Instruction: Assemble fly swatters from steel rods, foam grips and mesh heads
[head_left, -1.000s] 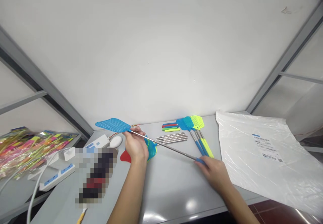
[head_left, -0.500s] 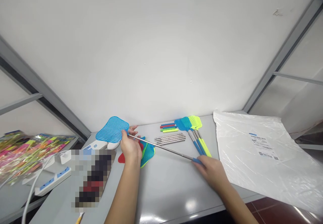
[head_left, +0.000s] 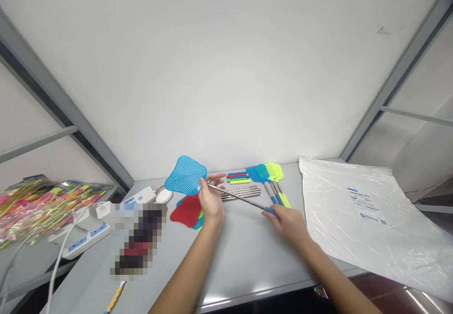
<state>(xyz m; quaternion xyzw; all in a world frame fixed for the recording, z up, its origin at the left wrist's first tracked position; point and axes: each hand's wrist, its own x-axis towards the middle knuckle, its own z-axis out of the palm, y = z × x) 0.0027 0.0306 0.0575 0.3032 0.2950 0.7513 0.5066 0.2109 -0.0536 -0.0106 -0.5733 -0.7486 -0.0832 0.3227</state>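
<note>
A fly swatter with a blue mesh head (head_left: 186, 174) and a thin metal rod is held above the table between both hands. My left hand (head_left: 211, 198) pinches it where the head meets the rod, its other fingers spread. Around the blue grip at the rod's other end, my right hand (head_left: 288, 222) is closed. Beneath the left hand lie a red swatter head (head_left: 186, 211) and green and teal ones, partly covered. Several metal rods (head_left: 244, 192) lie behind the held rod, with coloured grip tubes (head_left: 239, 181) beyond them.
Blue and yellow-green swatters (head_left: 271, 174) lie in a row near the wall. To the right spreads a white plastic package (head_left: 354, 219). On the left are power strips (head_left: 87, 241), a white round object (head_left: 164, 196), a pixelated item (head_left: 139, 241) and bagged colourful goods (head_left: 53, 210).
The held swatter is shorter between my hands: the left hand and blue head have moved right, nearer the right hand. More of the red head below now shows.
</note>
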